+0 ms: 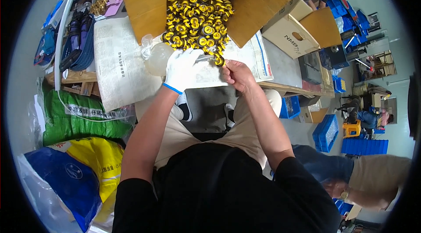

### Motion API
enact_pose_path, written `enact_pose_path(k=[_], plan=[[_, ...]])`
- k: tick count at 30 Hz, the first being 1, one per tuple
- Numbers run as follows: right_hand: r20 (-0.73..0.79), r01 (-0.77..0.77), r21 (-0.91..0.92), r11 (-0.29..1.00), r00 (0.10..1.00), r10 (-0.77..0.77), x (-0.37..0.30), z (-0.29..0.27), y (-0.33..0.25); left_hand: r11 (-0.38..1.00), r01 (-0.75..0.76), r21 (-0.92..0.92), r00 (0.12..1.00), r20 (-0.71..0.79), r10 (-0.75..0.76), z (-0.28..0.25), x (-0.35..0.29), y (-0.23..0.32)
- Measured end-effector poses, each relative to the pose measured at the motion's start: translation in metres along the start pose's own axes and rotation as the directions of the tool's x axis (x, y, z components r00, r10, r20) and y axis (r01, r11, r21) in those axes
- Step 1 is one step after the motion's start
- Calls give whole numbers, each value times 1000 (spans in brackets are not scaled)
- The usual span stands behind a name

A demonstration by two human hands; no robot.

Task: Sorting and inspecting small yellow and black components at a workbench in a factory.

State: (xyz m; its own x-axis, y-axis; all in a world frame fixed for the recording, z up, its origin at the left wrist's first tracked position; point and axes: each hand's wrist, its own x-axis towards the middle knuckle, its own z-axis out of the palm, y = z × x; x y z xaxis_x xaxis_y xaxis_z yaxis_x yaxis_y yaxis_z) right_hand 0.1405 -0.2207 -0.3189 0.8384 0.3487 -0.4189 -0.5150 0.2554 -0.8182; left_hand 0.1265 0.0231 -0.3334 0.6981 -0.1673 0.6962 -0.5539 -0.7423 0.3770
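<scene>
My left hand (183, 68), in a white glove with a blue cuff, is closed on a thin grey metal shaft (204, 58). Its far end meets a small yellow-and-black round part (219, 60). My bare right hand (238, 75) pinches that part from the right, over the table's near edge. Whether the shaft belongs to a tool or to the part cannot be made out. Just beyond both hands lies a big heap of similar yellow-and-black parts (197, 11), spilling from an opened cardboard box (144, 2). A translucent rounded plastic container (159, 59) touches my left glove's outer side.
Newspaper sheets (125, 64) cover the table. Left stands a blue basket (85, 51) with dark-handled tools, near a pink phone stand (113, 1). A white carton (291, 35) is at the right. Green sacks (83, 116) lie lower left. A person (377, 180) is close at my right.
</scene>
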Motion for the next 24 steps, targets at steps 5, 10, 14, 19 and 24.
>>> enact_pose_path(k=[5,10,14,19,24], plan=[[-152,49,-296,954,984,-98,-4,-15,-28,1000,20,-10,1000,21,-20,-3,0,2],[-173,96,-640,762,949,-265,17,-49,-43,1000,14,2,999,46,-14,-4,3,4],[-191,56,-850,524,894,-405,25,-65,-46,1000,5,5,998,63,-5,-4,7,8],[-176,32,-961,273,692,-700,21,-64,-37,999,37,2,996,78,-37,-4,4,8],[-352,170,-786,594,667,-657,3,-59,-23,999,42,24,995,85,-44,1,3,3]])
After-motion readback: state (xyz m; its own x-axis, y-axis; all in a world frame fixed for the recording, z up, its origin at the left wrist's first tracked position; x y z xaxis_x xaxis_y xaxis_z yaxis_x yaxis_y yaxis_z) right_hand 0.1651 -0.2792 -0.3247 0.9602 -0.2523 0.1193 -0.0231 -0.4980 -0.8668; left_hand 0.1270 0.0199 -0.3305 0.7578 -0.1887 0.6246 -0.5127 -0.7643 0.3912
